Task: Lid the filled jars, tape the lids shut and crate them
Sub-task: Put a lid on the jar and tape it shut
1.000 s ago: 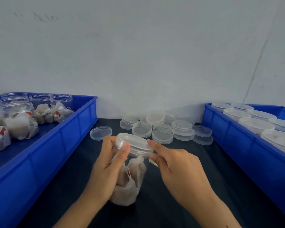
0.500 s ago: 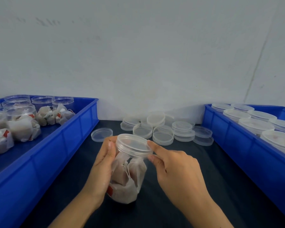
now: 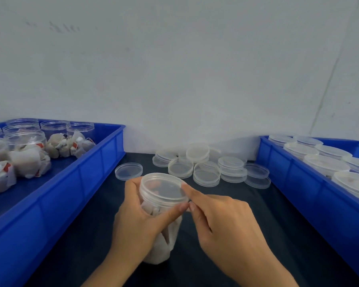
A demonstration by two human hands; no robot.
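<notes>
Holding the filled jar upright on the dark tabletop, the left hand has its fingers wrapped round the jar's upper body, thumb lying across the front just under the rim. My guess is that grip is there to stop the jar spinning while the clear lid gets worked on. The right hand comes in from the other side, forefinger resting on the lid's edge and thumb tucked under the rim, so it's pinching the lid's near-right edge. Looks like a twist-to-tighten hold or feeling for a tape end, can't say which, and I don't see any tape anywhere.

The jar sits right between both hands, stuffed with white paper sachets, bits of red showing through the lid.

Out past the left hand there's a blue crate with open jars, no lids on, full of the same sachets with little red tags. Past the right hand, another blue crate holds the lidded jars in rows, so that's probably where this one ends up. Just beyond the fingertips, against the wall, sits a loose heap of spare lids, some stacked, one lying alone closer to the left crate. Handy reach, basically.
</notes>
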